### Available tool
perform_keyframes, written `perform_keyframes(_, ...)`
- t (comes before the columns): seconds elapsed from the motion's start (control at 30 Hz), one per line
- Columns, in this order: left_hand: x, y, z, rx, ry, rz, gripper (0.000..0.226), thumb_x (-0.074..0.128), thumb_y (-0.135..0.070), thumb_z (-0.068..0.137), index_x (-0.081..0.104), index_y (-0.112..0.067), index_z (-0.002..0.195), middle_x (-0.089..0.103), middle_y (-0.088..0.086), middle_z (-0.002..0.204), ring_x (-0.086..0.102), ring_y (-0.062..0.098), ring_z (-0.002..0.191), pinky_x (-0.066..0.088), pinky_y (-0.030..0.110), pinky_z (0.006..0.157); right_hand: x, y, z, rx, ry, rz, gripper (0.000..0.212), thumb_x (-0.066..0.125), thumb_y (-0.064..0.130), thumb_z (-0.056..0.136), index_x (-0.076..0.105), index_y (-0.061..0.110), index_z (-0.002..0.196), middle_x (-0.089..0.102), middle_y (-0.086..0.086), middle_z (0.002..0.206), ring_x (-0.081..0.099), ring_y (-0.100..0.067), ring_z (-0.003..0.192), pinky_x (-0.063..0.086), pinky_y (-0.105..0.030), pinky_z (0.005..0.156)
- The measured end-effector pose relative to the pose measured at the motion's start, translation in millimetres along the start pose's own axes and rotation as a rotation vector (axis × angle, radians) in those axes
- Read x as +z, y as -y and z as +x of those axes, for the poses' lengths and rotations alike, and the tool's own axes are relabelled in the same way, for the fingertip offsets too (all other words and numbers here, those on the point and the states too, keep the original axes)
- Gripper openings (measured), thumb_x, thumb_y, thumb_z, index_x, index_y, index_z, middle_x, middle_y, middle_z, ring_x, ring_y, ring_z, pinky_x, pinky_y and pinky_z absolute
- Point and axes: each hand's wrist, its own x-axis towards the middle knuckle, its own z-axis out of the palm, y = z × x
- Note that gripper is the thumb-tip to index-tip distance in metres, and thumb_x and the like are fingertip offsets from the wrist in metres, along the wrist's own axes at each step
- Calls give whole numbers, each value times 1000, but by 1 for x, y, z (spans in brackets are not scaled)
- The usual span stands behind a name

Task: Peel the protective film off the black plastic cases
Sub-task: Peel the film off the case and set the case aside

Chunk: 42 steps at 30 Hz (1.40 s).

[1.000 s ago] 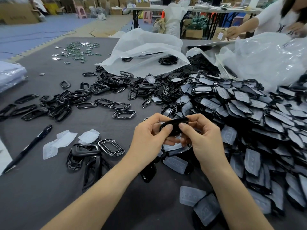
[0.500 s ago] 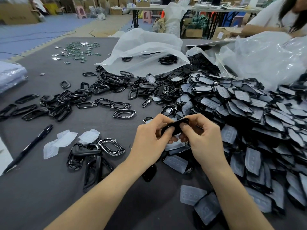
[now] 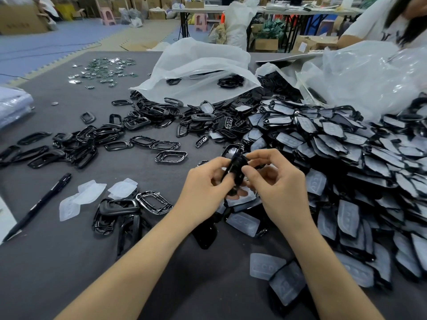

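Case (image 3: 236, 172) held on edge between both hands, over the near fringe of the heap.

Gripped low by the left hand (image 3: 203, 192), fingers curled round it, thumb pressed to its side; pinched at the upper end by thumb and forefinger of the right hand (image 3: 280, 189), other fingers loosely bent. Film on it: not discernible. Just right of the hands, a big heap of film-covered cases (image 3: 351, 158) on the grey table (image 3: 57, 269); to the left, peeled films (image 3: 91, 192), bare black frames (image 3: 119, 207) and a pen (image 3: 38, 206). Farther back, a white bag (image 3: 203, 61) lying open, a few frames inside.
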Motion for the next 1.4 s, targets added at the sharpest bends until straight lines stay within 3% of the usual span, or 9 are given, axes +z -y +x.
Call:
perform_keyframes(0.2, -7, 3, 9, -88, -163, -174, 24, 46, 3, 97, 59, -18, 99, 75, 5, 88, 74, 26, 72, 57, 25, 59, 0, 3, -2, -60, 0, -74, 6, 67, 16, 88, 67, 22, 86, 62, 12, 71, 55, -10, 59, 43, -15, 56)
perform_keyframes(0.47, -13, 7, 14, -103, -231, -258, 22, 42, 3, 99, 55, -15, 97, 72, 11, 87, 74, 25, 74, 55, 22, 57, -47, 30, -15, 36, 488, -474, 10, 73, 26, 83, 67, 25, 74, 62, 14, 62, 58, 4, 62, 44, -11, 59)
perform_keyframes(0.63, -10, 7, 12, -97, -203, -223, 23, 45, 0, 99, 56, -19, 96, 72, 7, 85, 74, 23, 73, 56, 23, 60, -43, 46, -37, 103, 904, -980, 23, 70, 38, 83, 63, 23, 98, 61, 7, 95, 60, -13, 91, 51, -31, 77)
perform_keyframes(0.77, -8, 6, 10, -82, -196, -190, 22, 46, -1, 98, 56, -20, 97, 73, 8, 88, 74, 22, 73, 57, 23, 61, -30, 48, -47, 109, 906, -1156, 34, 68, 31, 86, 53, 17, 113, 51, -2, 112, 55, -26, 102, 39, -32, 70)
perform_keyframes(0.93, -5, 6, 9, -71, -190, -161, 25, 46, -1, 99, 57, -24, 98, 73, 9, 89, 74, 22, 73, 57, 24, 62, -30, 47, -49, 96, 903, -1023, 11, 62, 14, 88, 52, 14, 92, 48, -1, 106, 47, -18, 92, 40, -30, 71)
perform_keyframes(1.13, 0, -1, 6, -75, -152, -245, 21, 44, 3, 98, 56, -15, 97, 73, 9, 83, 74, 26, 71, 59, 26, 61, -36, 40, -45, 102, 892, -853, 9, 59, 11, 89, 56, 19, 87, 57, 4, 96, 55, -13, 87, 49, -29, 75)
perform_keyframes(1.2, 0, -1, 4, -76, -150, -255, 22, 44, 3, 98, 56, -16, 96, 73, 7, 80, 74, 27, 71, 58, 26, 60, -41, 38, -39, 87, 870, -712, 14, 64, 13, 88, 55, 22, 82, 57, 11, 83, 53, -2, 75, 46, -20, 68)
perform_keyframes(1.3, 1, -2, 4, -76, -144, -254, 22, 45, 2, 98, 57, -16, 96, 74, 7, 79, 74, 28, 71, 59, 28, 62, -49, 34, -23, 80, 608, -352, 21, 67, 11, 87, 53, 24, 78, 61, 14, 71, 55, 3, 64, 43, -13, 64)
perform_keyframes(1.4, 4, -4, 0, -74, -124, -265, 23, 45, 4, 98, 58, -16, 96, 73, 9, 78, 73, 29, 71, 61, 33, 64, -43, 23, 1, 174, 209, 81, 21, 63, -2, 87, 54, 17, 86, 66, 5, 64, 57, -10, 56, 45, -16, 53)
